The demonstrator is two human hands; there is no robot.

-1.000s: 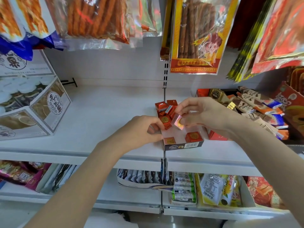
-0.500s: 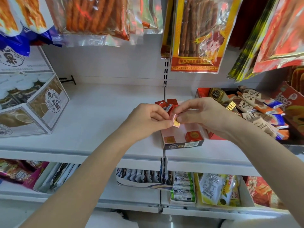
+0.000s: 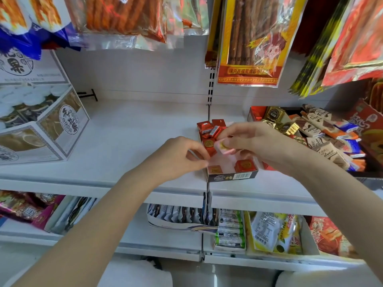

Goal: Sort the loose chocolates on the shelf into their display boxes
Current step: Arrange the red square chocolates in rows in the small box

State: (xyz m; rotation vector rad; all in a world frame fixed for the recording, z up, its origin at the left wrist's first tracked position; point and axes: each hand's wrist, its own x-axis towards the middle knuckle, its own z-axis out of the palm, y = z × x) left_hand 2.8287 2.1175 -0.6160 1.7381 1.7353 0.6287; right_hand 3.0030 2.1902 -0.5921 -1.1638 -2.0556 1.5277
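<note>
Your right hand (image 3: 255, 141) pinches a pink chocolate (image 3: 222, 146) over the display box (image 3: 232, 176); your left hand (image 3: 178, 158), fingers curled, grips the box's left edge on the shelf (image 3: 124, 141).

You have a small open display box (image 3: 232, 176) at the front edge of the white shelf (image 3: 132, 129), its dark front panel bearing a barcode. Inside, red square chocolates (image 3: 209, 129) with gold emblems are piled at the back; one red chocolate (image 3: 245, 165) and one orange chocolate (image 3: 214, 169) sit flat at the front. A pink-wrapped chocolate (image 3: 222, 145) with a gold emblem is held tilted above the box. To your right, a second box (image 3: 257, 113) holds mixed gold, brown, orange and blue pieces.
</note>
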